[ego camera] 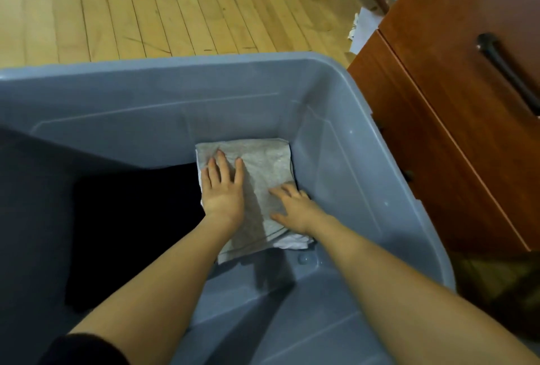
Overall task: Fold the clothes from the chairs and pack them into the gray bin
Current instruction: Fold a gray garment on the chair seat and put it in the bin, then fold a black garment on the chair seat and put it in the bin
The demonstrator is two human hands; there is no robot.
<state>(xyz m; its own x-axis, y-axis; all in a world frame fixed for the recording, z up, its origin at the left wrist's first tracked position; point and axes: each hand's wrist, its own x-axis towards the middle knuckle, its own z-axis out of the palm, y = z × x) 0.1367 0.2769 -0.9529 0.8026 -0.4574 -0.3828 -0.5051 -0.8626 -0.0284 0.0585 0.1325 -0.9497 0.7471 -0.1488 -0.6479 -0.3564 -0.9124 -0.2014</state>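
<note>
A large gray bin [344,142] fills most of the view. On its floor, toward the right, lies a folded light gray garment [263,160]. A folded black garment [131,227] lies to its left. My left hand [223,189] presses flat on the gray garment's left part, fingers straight. My right hand [295,208] rests on the garment's right edge, its fingertips hidden down along that edge. A white fabric layer [292,243] shows under the near right corner.
A reddish wooden cabinet [455,119] with a black handle [508,72] stands close against the bin's right side. Wooden plank floor [146,5] lies beyond the bin. Papers [362,28] lie on the floor by the cabinet. An olive cloth [502,280] sits at lower right.
</note>
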